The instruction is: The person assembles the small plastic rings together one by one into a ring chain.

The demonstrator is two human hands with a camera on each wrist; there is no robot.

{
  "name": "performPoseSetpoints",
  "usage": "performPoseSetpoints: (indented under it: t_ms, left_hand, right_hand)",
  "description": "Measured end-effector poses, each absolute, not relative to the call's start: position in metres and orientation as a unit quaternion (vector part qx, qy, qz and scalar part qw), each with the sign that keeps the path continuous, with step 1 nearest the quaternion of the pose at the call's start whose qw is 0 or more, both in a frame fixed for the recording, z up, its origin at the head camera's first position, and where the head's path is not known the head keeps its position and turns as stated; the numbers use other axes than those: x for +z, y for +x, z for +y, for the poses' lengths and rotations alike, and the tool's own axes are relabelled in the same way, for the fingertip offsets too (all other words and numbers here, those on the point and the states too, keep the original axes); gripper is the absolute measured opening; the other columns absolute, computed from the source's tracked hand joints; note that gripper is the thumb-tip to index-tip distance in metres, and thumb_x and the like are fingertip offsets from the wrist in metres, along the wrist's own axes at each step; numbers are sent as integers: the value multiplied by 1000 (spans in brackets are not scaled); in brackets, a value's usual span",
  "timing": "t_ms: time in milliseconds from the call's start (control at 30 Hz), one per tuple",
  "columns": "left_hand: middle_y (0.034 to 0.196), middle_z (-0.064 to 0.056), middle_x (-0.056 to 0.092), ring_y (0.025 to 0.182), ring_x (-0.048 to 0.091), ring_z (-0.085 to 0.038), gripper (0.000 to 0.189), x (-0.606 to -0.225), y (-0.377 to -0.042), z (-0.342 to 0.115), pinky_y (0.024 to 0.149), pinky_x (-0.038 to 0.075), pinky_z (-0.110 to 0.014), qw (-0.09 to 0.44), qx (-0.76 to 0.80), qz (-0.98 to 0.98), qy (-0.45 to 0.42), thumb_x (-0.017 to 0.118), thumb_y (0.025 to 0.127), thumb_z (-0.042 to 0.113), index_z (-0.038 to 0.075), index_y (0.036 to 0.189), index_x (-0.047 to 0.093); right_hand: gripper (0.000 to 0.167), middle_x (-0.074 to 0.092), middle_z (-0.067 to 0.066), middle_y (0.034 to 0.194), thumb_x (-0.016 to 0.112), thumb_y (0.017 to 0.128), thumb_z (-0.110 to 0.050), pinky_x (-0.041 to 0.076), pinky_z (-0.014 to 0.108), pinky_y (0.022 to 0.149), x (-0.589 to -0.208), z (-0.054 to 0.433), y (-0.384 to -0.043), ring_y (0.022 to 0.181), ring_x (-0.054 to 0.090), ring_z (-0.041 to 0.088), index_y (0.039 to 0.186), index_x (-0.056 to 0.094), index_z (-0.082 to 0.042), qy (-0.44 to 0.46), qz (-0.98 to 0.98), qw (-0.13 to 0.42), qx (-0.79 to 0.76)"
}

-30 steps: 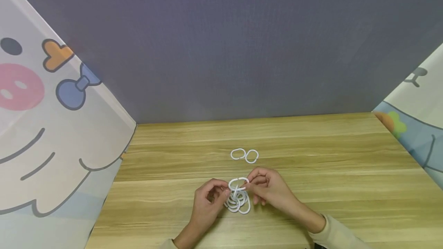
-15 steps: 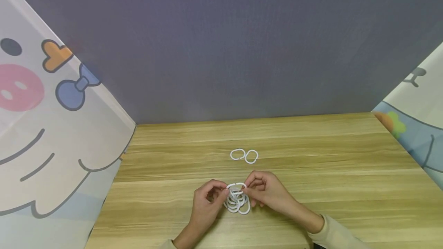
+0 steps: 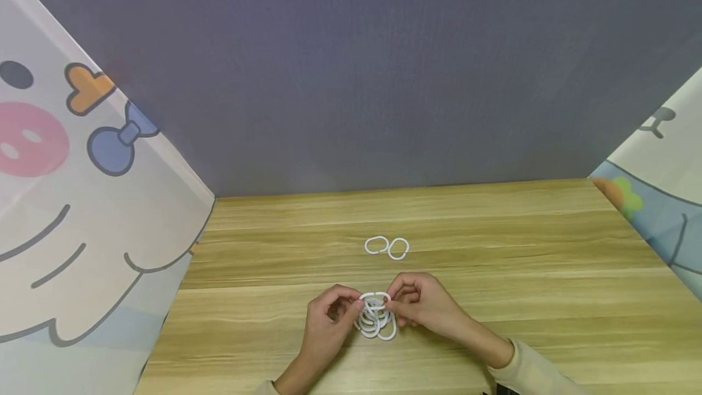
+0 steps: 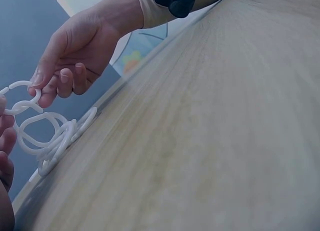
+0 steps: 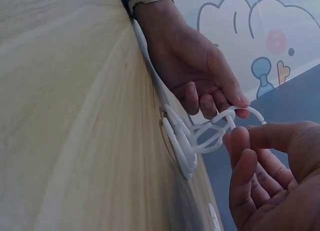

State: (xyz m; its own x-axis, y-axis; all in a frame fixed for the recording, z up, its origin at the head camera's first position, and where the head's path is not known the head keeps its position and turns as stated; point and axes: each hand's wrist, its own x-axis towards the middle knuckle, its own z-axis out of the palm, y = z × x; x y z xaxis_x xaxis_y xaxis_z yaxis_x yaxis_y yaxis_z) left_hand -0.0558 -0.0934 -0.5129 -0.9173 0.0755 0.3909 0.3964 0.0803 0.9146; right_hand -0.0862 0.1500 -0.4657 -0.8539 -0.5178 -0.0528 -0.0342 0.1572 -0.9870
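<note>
Hovering over the wooden table [image 3: 548, 249], well in from its far edge, the left hand [image 3: 327, 323] and right hand [image 3: 430, 302] pinch, thumb to finger, above a heap of white links [image 3: 376, 323]; two loose links [image 3: 389, 248] lie nearer that edge. Gripped by both, the held link [image 4: 20, 83] has just sunk toward the heap, apparently slackening their join.

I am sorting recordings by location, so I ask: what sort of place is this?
Perhaps a booth set up for tabletop work: a wood-grain table, a plain gray panel behind it, and cartoon-printed panels at both sides.
</note>
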Motion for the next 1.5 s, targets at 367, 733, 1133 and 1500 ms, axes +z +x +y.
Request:
performPoseSetpoints:
  t_ms: [367, 733, 1133, 1500]
  left_hand:
    - [78, -11, 68, 68, 52, 0, 15, -512, -55, -94, 53, 43, -20, 127, -659, -723, -165, 78, 96, -8, 6, 101, 77]
    - [79, -11, 68, 69, 52, 1, 14, -512, -55, -93, 53, 43, -19, 121, -662, -722, -162, 78, 97, -8, 5, 101, 77]
    - [79, -12, 67, 69, 52, 1, 15, -511, -55, -93, 53, 43, -19, 127, -663, -718, -170, 77, 96, -9, 4, 101, 77]
    - [79, -13, 67, 69, 51, 1, 15, -512, -56, -93, 52, 43, -20, 129, -664, -715, -179, 77, 96, -10, 4, 101, 77]
  right_hand:
    - [19, 76, 19, 96, 80, 99, -7, 56, 25, 55, -456, 159, -93, 69, 70, 15, 113, 72, 4, -191, 759, 158, -602]
    - [24, 75, 24, 97, 78, 101, -4, 55, 27, 53, -455, 168, -117, 68, 68, 14, 117, 69, 11, -183, 764, 113, -608]
    - [23, 75, 17, 97, 80, 98, 3, 51, 26, 50, -470, 178, -144, 62, 66, 17, 118, 72, 10, -152, 778, 66, -607]
    - [27, 75, 15, 101, 84, 94, 3, 49, 22, 51, -480, 176, -161, 60, 62, 11, 119, 76, 5, -119, 799, 44, -587]
